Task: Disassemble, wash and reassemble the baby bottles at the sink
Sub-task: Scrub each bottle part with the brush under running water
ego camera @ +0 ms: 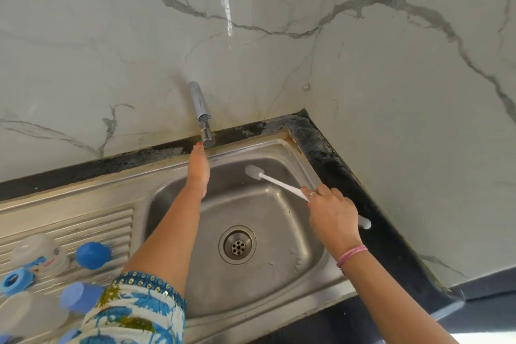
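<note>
- Bottle parts lie on the ribbed drainboard (83,220) left of the sink basin (251,204): a clear bottle body (39,255) on its side, a round blue cap (93,255) beside it, a blue screw ring (15,281) and a paler blue cap (81,296) nearer us, and another clear piece (30,313) at the frame's edge, blurred.
- We judge these parts light, stiff plastic, slick when wet; the bodies are best gripped round the middle, the ring by its outer rim.
- The bottle brush (279,183) looks light, with a thin rigid handle and a soft head; its head hangs over the basin, below and right of the tap (202,117).
- Right hand (332,212): fingers curled round the brush handle mid-length, the handle's end poking out behind the hand.
- Left hand (198,169): stretched out straight, fingertips touching the tap's lower end; holds nothing that we can see.
- No water visible at the spout.
</note>
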